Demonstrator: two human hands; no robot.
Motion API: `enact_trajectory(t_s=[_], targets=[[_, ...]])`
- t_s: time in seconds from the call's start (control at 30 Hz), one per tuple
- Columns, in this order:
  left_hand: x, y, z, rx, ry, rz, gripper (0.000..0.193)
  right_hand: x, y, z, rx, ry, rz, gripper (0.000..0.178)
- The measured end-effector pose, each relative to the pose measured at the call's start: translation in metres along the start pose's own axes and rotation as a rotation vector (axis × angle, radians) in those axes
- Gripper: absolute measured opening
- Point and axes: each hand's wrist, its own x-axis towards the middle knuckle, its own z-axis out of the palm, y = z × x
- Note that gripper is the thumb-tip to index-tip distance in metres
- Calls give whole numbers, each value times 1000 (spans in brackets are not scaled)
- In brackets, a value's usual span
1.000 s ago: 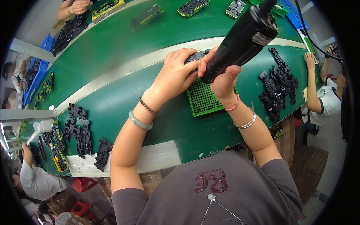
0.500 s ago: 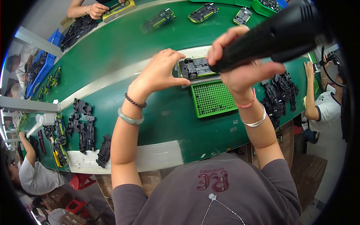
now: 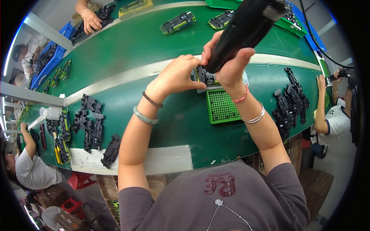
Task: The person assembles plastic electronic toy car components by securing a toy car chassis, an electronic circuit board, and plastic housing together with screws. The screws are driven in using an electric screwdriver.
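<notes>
My right hand (image 3: 230, 75) is wrapped around a black electric screwdriver (image 3: 244, 32), its thumb sticking out to the side. The tool slants upward, and its lower end is hidden behind my fingers. Below it, an upturned toy car (image 3: 208, 77) with a black underside lies in a light holder. At the car's left end my left hand (image 3: 177, 75) is curved, fingers on the far side and thumb on the near side. Its fingertips come close to the screwdriver's lower end. A green tray (image 3: 209, 109) with rows of small holes sits just in front of the car.
Black chassis parts lie piled at right (image 3: 290, 106) and at left (image 3: 92, 125). Upturned toy cars (image 3: 178, 24) rest on the far green belt. A co-worker's hand (image 3: 91, 21) touches black parts at the far left, near a yellow fixture (image 3: 135, 9). A white jar (image 3: 50, 112) stands left.
The screwdriver has swung steeper, and my right hand has come closer to my left. The co-worker's hand has gone from the yellow fixture to the black parts. The whole view has shifted slightly.
</notes>
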Motion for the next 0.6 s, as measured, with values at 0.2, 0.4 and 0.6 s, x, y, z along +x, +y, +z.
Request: enact_trajectory(t_s=[0.2,0.4,0.6], targets=[[-1,0,-3,11,-30,-86,53,-30,-28,-28,67,128,-16,98],[-1,2,0,-15,-37,-95,52,-52,-1,-42,104,212,-5,90],[-3,5,-1,-4,-47,-112,53,-56,3,-41,76,180,16,89]])
